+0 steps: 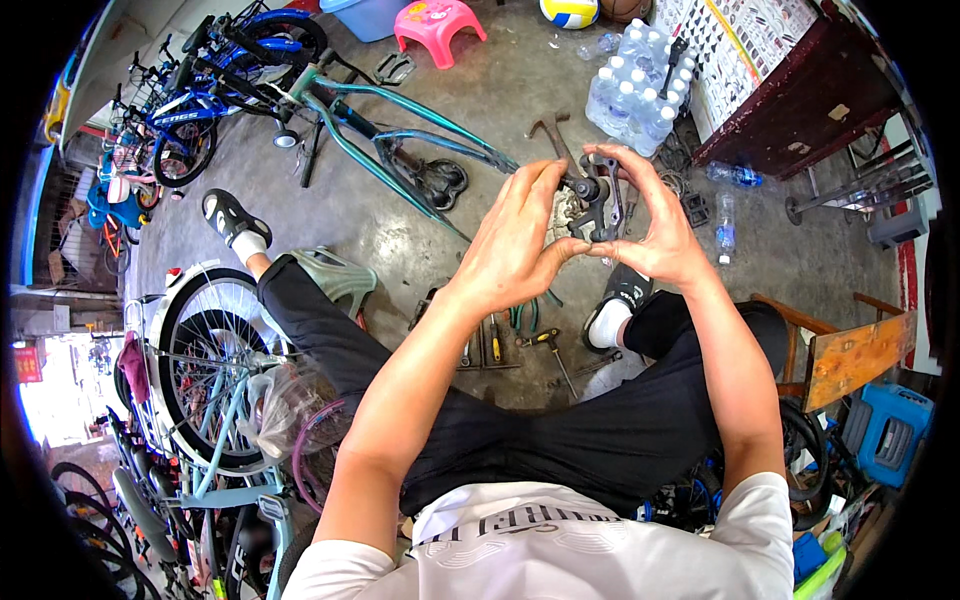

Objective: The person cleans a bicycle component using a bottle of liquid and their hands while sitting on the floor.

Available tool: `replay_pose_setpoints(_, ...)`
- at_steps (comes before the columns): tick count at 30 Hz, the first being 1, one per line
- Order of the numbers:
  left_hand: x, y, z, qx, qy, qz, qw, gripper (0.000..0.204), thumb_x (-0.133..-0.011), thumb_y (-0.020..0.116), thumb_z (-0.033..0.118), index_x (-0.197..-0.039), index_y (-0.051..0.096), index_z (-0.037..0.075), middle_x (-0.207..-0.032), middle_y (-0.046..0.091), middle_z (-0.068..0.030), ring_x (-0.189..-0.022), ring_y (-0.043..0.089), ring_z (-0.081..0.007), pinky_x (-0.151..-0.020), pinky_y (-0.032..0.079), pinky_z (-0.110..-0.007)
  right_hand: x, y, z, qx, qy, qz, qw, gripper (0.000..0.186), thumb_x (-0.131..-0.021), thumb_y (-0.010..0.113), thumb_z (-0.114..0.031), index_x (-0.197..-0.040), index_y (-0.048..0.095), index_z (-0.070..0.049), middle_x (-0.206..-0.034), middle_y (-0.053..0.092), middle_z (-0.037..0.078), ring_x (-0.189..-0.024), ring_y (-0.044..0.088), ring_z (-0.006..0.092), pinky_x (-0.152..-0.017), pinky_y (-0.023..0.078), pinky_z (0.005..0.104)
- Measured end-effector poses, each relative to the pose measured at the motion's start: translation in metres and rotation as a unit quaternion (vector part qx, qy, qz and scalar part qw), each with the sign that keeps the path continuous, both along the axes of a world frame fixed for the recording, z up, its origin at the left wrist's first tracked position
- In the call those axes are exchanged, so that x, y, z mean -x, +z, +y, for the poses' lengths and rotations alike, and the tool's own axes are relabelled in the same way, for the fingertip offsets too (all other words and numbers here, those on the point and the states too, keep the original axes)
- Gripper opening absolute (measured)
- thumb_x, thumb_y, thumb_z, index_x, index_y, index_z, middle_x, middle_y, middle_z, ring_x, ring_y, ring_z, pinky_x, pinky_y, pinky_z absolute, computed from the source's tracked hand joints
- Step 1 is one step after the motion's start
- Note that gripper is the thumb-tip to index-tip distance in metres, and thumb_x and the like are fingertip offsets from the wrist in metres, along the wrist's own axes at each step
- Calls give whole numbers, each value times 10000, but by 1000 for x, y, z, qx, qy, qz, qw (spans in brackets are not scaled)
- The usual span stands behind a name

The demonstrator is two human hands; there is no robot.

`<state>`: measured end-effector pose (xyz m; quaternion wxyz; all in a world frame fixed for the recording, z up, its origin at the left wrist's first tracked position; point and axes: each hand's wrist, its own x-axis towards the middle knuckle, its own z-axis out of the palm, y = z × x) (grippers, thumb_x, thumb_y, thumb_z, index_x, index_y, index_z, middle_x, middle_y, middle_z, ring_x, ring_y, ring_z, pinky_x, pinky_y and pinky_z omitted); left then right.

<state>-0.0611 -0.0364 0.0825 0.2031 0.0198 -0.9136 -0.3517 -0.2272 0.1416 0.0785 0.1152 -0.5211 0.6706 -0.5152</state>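
My left hand (515, 235) and my right hand (650, 225) both grip a black and silver metal bicycle part (597, 208), held out in front of me with fingers on its top and thumbs at its lower edge. Beyond it on the concrete floor lies a claw hammer (548, 130). Below my hands, between my feet, are a yellow-and-black screwdriver (495, 338), a T-handled tool (563, 362) and green-handled pliers (522, 316).
A teal bicycle frame (388, 160) lies ahead. Bicycles (185, 130) crowd the left, with a white-rimmed wheel (205, 370) beside my leg. A pink stool (438, 28), bottled water pack (630, 100), wooden seat (860, 355) and blue case (885, 435) surround me.
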Motion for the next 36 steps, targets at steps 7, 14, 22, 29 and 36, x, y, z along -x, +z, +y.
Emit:
replay_pose_setpoints(7,-5,9,3,16,13,-5,1000,863,-835,880,180,-1542,442,-52,-1475,524,-278,-1367,521,-474,-1150,448,-505,1,-8,1,-11,23,12,1000,1084,-683,1015,-320,-1597,481,-84,-1579,590,101,-1476,547,308,-1197,470,476)
replay_pose_setpoints(14,-8,10,4,-49,13,-142,989,853,-855,871,212,-1543,442,-52,-1479,524,-276,-1369,521,-471,-1158,441,-507,0,1,-3,-2,7,8,1000,1102,-671,1015,-331,-1599,477,-81,-1581,587,111,-1482,540,327,-1202,467,479)
replay_pose_setpoints(22,-5,13,-3,50,0,-5,999,812,-877,859,241,-1519,470,-69,-1435,557,-278,-1318,549,-470,-1118,465,-513,-5,-13,-2,-3,12,-43,999,1090,-696,1013,-319,-1608,465,-84,-1602,569,114,-1485,540,318,-1201,464,492)
replay_pose_setpoints(29,-3,7,1,45,39,23,998,632,-901,845,241,-1392,565,-42,-1247,655,-222,-1142,637,-421,-992,510,-498,-3,-17,-5,1,20,-26,999,1099,-701,1007,-326,-1617,454,-75,-1600,570,121,-1480,546,320,-1212,454,483)
replay_pose_setpoints(36,-10,0,7,-3,37,-101,994,789,-857,871,223,-1499,494,-38,-1408,574,-265,-1288,555,-470,-1101,474,-508,-2,-10,-2,-22,9,28,999,1099,-667,1006,-291,-1611,470,-123,-1604,569,95,-1481,538,333,-1227,431,470)
